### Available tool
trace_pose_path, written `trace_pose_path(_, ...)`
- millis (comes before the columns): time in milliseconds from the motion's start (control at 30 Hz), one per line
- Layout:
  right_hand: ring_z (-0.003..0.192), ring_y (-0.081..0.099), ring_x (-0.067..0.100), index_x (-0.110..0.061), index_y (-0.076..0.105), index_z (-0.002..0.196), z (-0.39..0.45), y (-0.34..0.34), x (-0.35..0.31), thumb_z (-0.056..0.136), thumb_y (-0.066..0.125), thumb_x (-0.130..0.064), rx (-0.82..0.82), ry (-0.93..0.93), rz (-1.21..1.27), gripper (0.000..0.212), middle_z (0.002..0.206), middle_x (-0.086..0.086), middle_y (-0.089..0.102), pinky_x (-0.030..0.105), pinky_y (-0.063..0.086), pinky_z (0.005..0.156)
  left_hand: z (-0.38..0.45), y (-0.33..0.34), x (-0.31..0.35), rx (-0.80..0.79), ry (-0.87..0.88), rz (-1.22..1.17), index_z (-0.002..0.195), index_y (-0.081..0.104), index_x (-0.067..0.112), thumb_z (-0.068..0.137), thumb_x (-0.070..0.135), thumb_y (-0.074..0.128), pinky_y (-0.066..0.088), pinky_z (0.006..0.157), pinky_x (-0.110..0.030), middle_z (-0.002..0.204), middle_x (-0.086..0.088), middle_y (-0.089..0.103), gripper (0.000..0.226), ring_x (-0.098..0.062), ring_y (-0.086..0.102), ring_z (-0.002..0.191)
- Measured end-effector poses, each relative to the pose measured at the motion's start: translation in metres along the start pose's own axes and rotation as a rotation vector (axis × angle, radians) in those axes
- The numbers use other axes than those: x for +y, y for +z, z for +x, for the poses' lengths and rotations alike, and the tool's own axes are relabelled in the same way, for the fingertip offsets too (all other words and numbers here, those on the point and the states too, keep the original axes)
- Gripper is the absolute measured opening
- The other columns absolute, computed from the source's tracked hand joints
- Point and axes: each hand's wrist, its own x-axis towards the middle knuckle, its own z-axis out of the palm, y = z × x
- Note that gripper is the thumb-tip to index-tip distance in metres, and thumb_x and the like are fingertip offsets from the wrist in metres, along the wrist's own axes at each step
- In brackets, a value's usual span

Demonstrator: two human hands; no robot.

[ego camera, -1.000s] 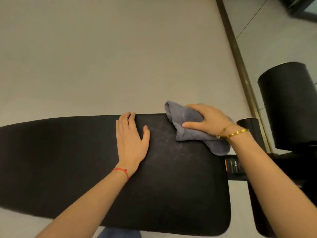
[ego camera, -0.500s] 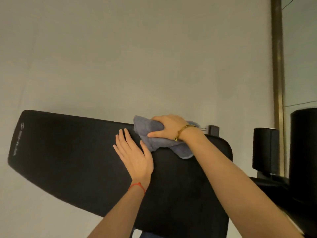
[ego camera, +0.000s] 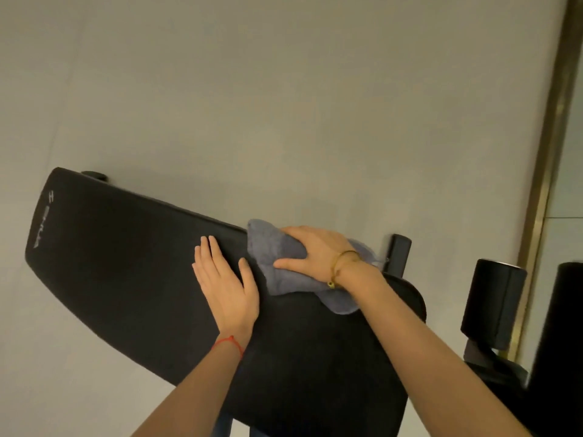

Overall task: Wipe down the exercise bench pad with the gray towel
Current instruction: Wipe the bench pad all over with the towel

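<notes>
Her right hand [ego camera: 318,252] pressed the bunched gray towel [ego camera: 284,266] against the black bench pad's [ego camera: 126,266] far edge, fingers seemingly curled over it; the left hand [ego camera: 225,285] lay flat beside it, fingers together, thumb spread

The towel [ego camera: 284,266] is lying on the far edge of the bench pad [ego camera: 126,279] under the right hand [ego camera: 315,250], the left hand [ego camera: 225,287] is resting flat just left of it, and a roller pad [ego camera: 492,301] is standing to the bench's right.
</notes>
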Motion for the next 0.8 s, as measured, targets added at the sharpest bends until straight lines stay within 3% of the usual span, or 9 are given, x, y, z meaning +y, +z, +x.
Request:
trace_pose_path(133,0.113,0.058,0.025,-0.041,0.045,0.132,0.051,0.004,-0.036,0.081,0.053,-0.068,-0.073,-0.040,0.034,0.059,0.126,-0.003,0.061,0.034,0.045,0.085,0.003,-0.009,-0.012,-0.014,0.055,-0.037,0.151,0.024,0.007,0.099,0.026,0.031,0.014,0.122,-0.042,0.160,-0.008,0.023,0.055,-0.019,0.012,0.150)
trace_pose_path(267,0.127,0.047,0.015,-0.042,0.032,0.143,-0.006,-0.002,-0.005,0.083,0.054,-0.064,0.012,-0.066,0.067,0.068,0.143,-0.011,0.047,0.036,0.040,0.105,0.021,-0.018,-0.035,-0.010,0.024,-0.020,0.151,0.023,0.006,0.098,0.024,0.032,0.015,0.122,-0.043,0.160,-0.009,0.021,0.057,-0.021,0.012,0.150)
trace_pose_path(333,0.127,0.045,0.010,-0.045,0.029,0.143,-0.035,-0.005,0.012,0.082,0.053,-0.066,0.052,-0.064,0.048,0.069,0.143,-0.016,0.044,0.025,0.036,0.105,0.037,-0.025,-0.048,-0.038,0.014,-0.011,0.152,0.020,0.007,0.098,0.027,0.031,0.014,0.122,-0.044,0.161,-0.008,0.018,0.058,-0.020,0.009,0.150)
trace_pose_path(433,0.125,0.047,0.009,-0.046,0.029,0.142,-0.037,-0.007,0.011,0.080,0.051,-0.070,0.041,-0.014,0.034,0.070,0.140,-0.019,0.045,0.024,0.037,0.100,0.063,-0.037,-0.072,-0.080,0.074,0.030,0.153,0.018,0.008,0.099,0.030,0.029,0.010,0.123,-0.042,0.162,-0.007,0.015,0.060,-0.020,0.006,0.151)
trace_pose_path(567,0.119,0.053,0.015,-0.044,0.036,0.138,0.022,0.006,-0.038,0.081,0.050,-0.071,0.066,0.007,0.006,0.064,0.135,-0.013,0.052,0.033,0.042,0.096,0.097,-0.052,-0.110,-0.135,0.073,0.048,0.153,0.016,0.010,0.100,0.032,0.031,0.010,0.123,-0.045,0.162,-0.005,0.013,0.059,-0.020,0.004,0.151)
trace_pose_path(800,0.118,0.055,0.027,-0.041,0.039,0.137,0.179,0.046,-0.147,0.080,0.052,-0.067,-0.042,0.035,-0.033,0.063,0.133,-0.002,0.056,0.039,0.044,0.092,0.149,-0.082,-0.184,-0.321,0.248,0.106,0.155,0.010,0.020,0.099,0.042,0.030,0.010,0.123,-0.044,0.163,0.001,0.008,0.063,-0.018,0.001,0.151)
